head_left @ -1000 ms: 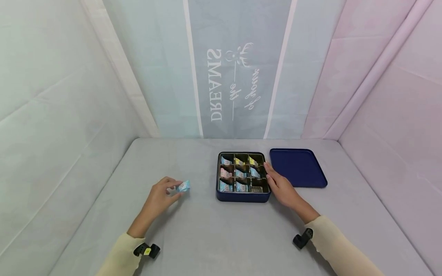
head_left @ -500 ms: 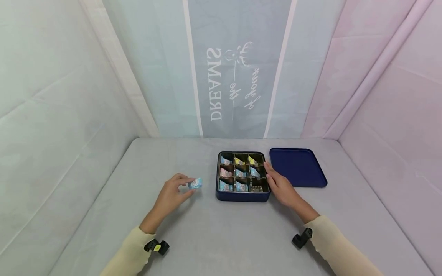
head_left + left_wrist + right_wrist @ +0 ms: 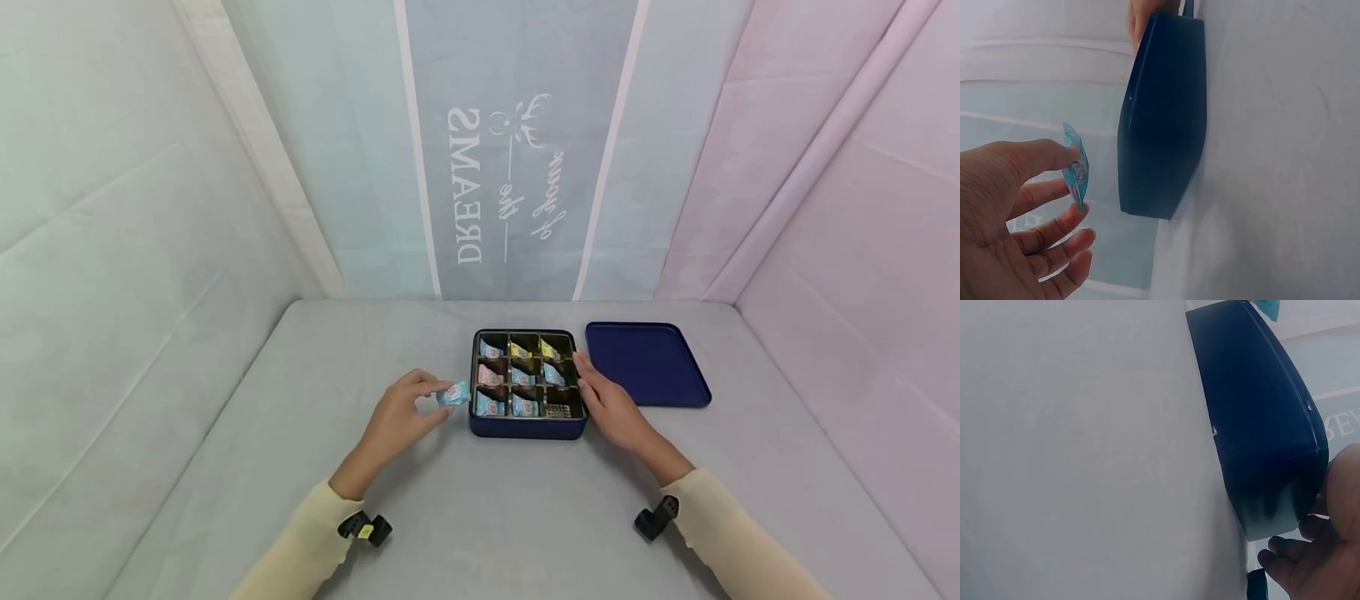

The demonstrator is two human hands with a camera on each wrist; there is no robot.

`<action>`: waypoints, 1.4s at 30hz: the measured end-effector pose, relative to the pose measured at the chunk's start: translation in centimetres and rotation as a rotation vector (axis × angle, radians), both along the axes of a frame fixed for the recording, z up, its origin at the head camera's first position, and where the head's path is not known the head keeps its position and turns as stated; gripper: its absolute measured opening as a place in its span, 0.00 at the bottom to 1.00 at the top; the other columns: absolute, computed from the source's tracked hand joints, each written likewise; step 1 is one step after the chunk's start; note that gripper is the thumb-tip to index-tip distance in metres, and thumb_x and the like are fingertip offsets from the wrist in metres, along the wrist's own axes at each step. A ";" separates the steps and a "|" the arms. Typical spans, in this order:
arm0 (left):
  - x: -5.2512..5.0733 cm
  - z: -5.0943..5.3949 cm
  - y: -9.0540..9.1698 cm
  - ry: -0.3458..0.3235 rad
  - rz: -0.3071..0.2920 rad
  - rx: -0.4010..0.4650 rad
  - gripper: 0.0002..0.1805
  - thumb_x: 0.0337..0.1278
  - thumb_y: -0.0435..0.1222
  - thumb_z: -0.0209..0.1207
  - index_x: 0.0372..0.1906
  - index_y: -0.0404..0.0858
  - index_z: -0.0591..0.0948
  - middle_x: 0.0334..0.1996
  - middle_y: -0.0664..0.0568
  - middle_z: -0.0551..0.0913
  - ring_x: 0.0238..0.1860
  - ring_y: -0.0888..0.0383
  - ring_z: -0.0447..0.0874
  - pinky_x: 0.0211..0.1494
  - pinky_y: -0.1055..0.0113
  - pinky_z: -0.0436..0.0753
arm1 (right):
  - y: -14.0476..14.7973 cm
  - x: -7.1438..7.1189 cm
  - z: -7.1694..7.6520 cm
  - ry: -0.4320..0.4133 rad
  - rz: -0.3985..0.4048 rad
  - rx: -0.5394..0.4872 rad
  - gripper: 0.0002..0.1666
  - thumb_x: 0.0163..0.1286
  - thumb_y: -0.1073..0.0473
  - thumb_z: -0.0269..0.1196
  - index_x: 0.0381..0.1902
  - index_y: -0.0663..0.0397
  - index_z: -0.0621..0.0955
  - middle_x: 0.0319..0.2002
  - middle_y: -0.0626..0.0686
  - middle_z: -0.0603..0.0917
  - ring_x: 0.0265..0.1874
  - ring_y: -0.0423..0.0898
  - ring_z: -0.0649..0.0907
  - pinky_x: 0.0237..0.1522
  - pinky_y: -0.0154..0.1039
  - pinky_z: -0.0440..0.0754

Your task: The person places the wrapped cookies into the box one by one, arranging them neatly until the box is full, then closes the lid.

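In the head view my left hand (image 3: 397,421) pinches a light blue wrapped candy (image 3: 453,394) between thumb and fingers, just off the left side of a dark blue tin (image 3: 528,427). The left wrist view shows the candy (image 3: 1077,167) held up on edge, apart from the tin's wall (image 3: 1163,112). The tin is divided into compartments with blue, yellow and pink wrapped candies; the front right one (image 3: 558,405) shows its patterned floor. My right hand (image 3: 617,414) rests against the tin's right side with fingers extended. In the right wrist view its fingertips (image 3: 1282,547) are near a tin corner.
A dark blue lid (image 3: 647,365) lies flat on the grey-covered table (image 3: 480,517), right of the tin and just beyond my right hand. Fabric walls (image 3: 150,275) enclose the table at the back and both sides.
My left hand has moved right with the pinched candy, from well left of the tin to beside its left edge. The right hand, tin and lid stay in place.
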State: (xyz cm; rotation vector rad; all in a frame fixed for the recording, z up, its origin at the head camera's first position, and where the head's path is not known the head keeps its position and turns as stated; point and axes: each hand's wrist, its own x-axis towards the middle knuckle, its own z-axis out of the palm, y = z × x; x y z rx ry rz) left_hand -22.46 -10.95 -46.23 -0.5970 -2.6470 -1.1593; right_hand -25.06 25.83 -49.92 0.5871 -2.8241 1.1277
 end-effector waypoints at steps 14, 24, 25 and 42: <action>-0.8 0.3 3.3 0.041 -0.039 -0.087 0.20 0.55 0.39 0.74 0.55 0.43 0.88 0.46 0.55 0.83 0.49 0.54 0.82 0.47 0.58 0.83 | 0.1 -0.2 -0.4 0.016 0.002 -0.005 0.31 0.85 0.59 0.46 0.80 0.60 0.54 0.80 0.61 0.52 0.78 0.59 0.56 0.72 0.61 0.60; -1.1 0.9 5.6 0.058 -0.090 -0.117 0.22 0.56 0.39 0.74 0.57 0.43 0.87 0.46 0.53 0.82 0.46 0.51 0.81 0.40 0.61 0.80 | 0.2 -0.3 -0.4 0.017 0.004 0.000 0.31 0.85 0.59 0.46 0.80 0.60 0.55 0.80 0.61 0.52 0.78 0.60 0.56 0.72 0.62 0.60; -1.2 0.8 5.7 0.064 -0.090 -0.128 0.22 0.56 0.39 0.74 0.57 0.43 0.87 0.46 0.53 0.82 0.48 0.53 0.81 0.42 0.61 0.81 | 0.2 -0.3 -0.4 0.018 0.006 0.000 0.31 0.85 0.59 0.46 0.80 0.60 0.55 0.80 0.61 0.52 0.78 0.60 0.56 0.72 0.62 0.60; -2.0 -0.1 8.1 0.135 -0.176 -0.146 0.18 0.57 0.39 0.73 0.52 0.41 0.89 0.44 0.52 0.82 0.44 0.55 0.79 0.44 0.61 0.80 | 0.0 -0.2 -0.4 0.027 0.006 -0.006 0.31 0.84 0.60 0.46 0.80 0.60 0.55 0.79 0.62 0.53 0.78 0.59 0.56 0.72 0.62 0.60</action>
